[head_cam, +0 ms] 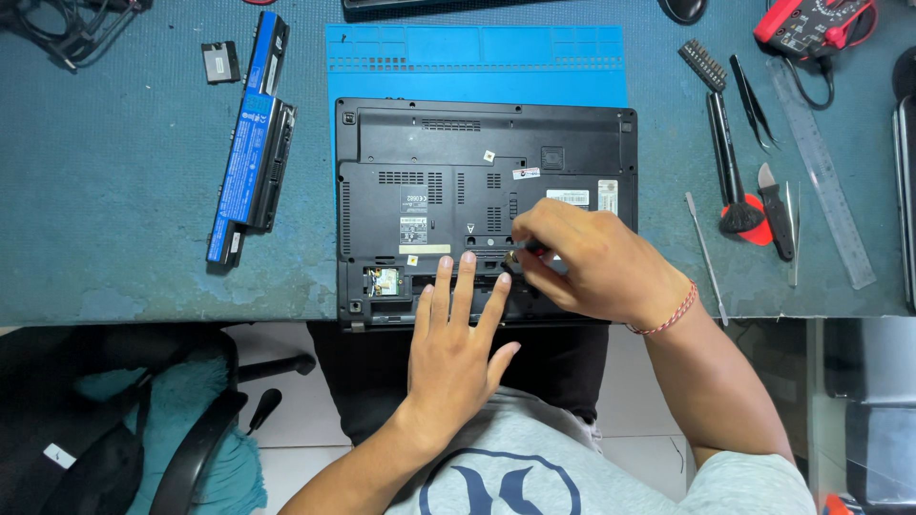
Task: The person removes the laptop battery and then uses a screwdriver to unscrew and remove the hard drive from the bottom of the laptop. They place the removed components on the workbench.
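Observation:
A black laptop (448, 153) lies upside down, partly on a blue mat (477, 57), at the desk's near edge. My left hand (458, 348) rests flat with fingers spread on the laptop's near edge, by the empty battery bay. My right hand (592, 262) is closed around a small screwdriver (520, 254), whose tip meets the laptop's base near the bay. Most of the tool is hidden in the fist.
Two long laptop batteries (250, 143) and a small black part (220, 61) lie on the desk at left. At right are a bit holder, tweezers (754, 100), a brush, a pry tool (708, 257), a clear ruler (821, 172) and a red multimeter (811, 24). A chair (124, 420) stands below left.

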